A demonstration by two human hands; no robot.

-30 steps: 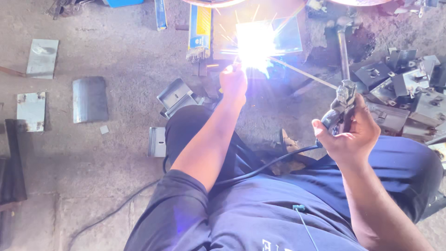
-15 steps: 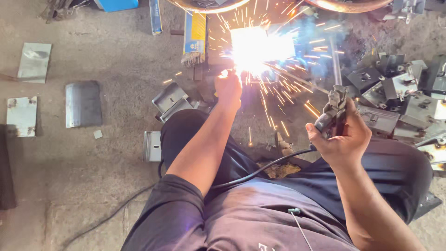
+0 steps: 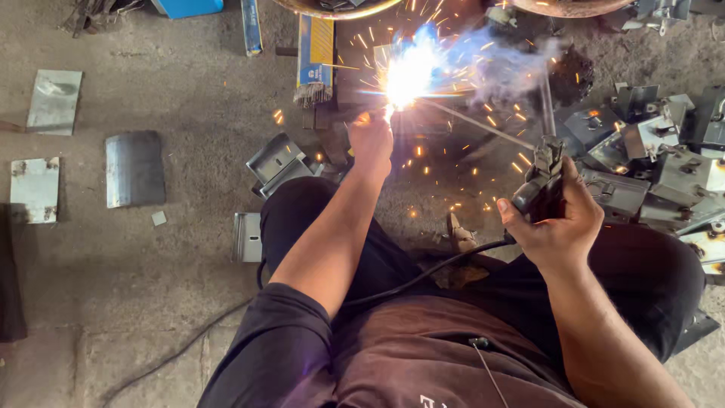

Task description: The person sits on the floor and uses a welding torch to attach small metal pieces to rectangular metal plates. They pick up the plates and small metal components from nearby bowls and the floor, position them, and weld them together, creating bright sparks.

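My right hand (image 3: 555, 227) grips a black welding electrode holder (image 3: 540, 181), and its thin rod (image 3: 476, 125) runs up-left to a bright white arc (image 3: 408, 72) throwing orange sparks and smoke. My left hand (image 3: 371, 140) reaches forward, fingers closed, just below the arc on the dark metal workpiece (image 3: 355, 91); the glare hides what it grips. A black cable (image 3: 423, 276) trails from the holder across my lap.
Several grey metal brackets (image 3: 649, 159) are heaped at the right. Flat metal plates (image 3: 134, 168) lie on the concrete floor at the left, bent brackets (image 3: 276, 162) near my knee. A yellow and blue electrode box (image 3: 316, 53) lies ahead, a blue container (image 3: 187, 7) beyond.
The arc has kept burning, with more sparks and a smoke plume now drifting right. Both hands hold nearly the same pose; the view has shifted slightly.
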